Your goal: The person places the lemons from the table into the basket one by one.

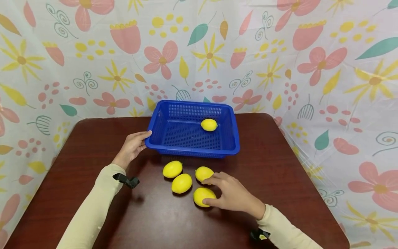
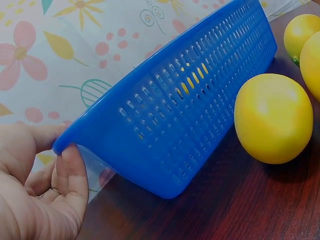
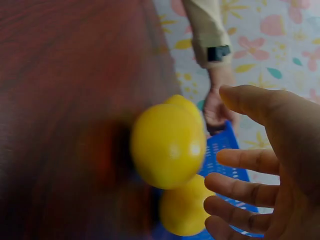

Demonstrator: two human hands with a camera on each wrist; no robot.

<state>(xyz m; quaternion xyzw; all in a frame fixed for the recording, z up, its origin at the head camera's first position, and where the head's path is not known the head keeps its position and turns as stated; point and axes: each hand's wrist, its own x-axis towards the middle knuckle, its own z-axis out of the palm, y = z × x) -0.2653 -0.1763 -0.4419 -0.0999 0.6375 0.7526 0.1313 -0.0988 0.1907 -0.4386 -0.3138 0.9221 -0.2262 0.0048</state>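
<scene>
My left hand (image 1: 132, 147) pinches the left rim of a blue plastic basket (image 1: 199, 151), thumb above and fingers below, as the left wrist view also shows. One yellow lemon (image 1: 209, 125) lies inside it. Several more lemons are on the table in front of the basket. Over the two on the right, a nearer lemon (image 1: 201, 196) and a farther lemon (image 1: 203, 173), hovers my right hand (image 1: 234, 194). Its fingers and thumb are spread, with a gap to the lemon (image 3: 167, 147) in the right wrist view. Nothing is held in it.
A dark brown wooden table (image 1: 149, 221) carries everything. Two other lemons, a rear lemon (image 1: 172, 169) and a front lemon (image 1: 181, 183), lie close together on the left. A floral cloth (image 1: 199, 52) hangs behind and beside the table.
</scene>
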